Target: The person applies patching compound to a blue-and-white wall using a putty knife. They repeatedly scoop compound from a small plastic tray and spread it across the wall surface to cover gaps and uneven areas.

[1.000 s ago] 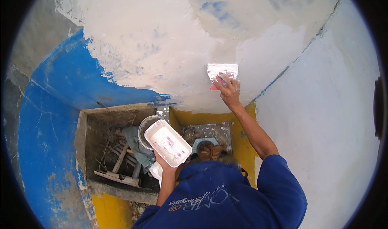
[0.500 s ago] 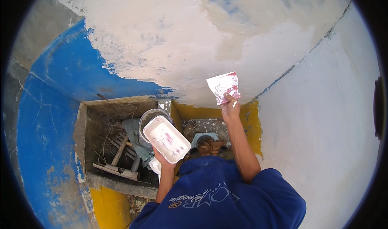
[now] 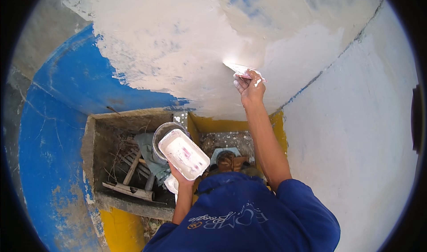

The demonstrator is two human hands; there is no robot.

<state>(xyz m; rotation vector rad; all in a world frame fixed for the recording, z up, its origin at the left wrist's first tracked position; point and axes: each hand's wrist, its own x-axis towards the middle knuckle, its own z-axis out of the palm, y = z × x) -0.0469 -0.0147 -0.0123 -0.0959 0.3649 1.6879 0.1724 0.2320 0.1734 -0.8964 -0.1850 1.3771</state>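
My left hand (image 3: 180, 175) is closed around the near end of a white rectangular tub (image 3: 175, 147) with creamy filler and pink streaks inside. The fingers under the tub are mostly hidden. Up at the wall, my right hand (image 3: 251, 86) grips a flat putty knife (image 3: 242, 69), smeared white with some pink. Its blade is tilted, and its tip meets the wall (image 3: 178, 42), which is coated off-white over blue paint. A bright wet-looking patch shows right by the blade tip.
Below the wall is a concrete trough (image 3: 91, 138) holding sticks, a grey-green cloth (image 3: 153, 156) and split bamboo (image 3: 129, 191). A grey bucket (image 3: 161, 131) stands behind the tub. At right, a pale side wall (image 3: 347, 132) meets the main wall along a cracked corner.
My right hand has moved up the wall with the putty knife, whose blade has turned from face-on to nearly edge-on. The left hand and the tub have stayed almost still.
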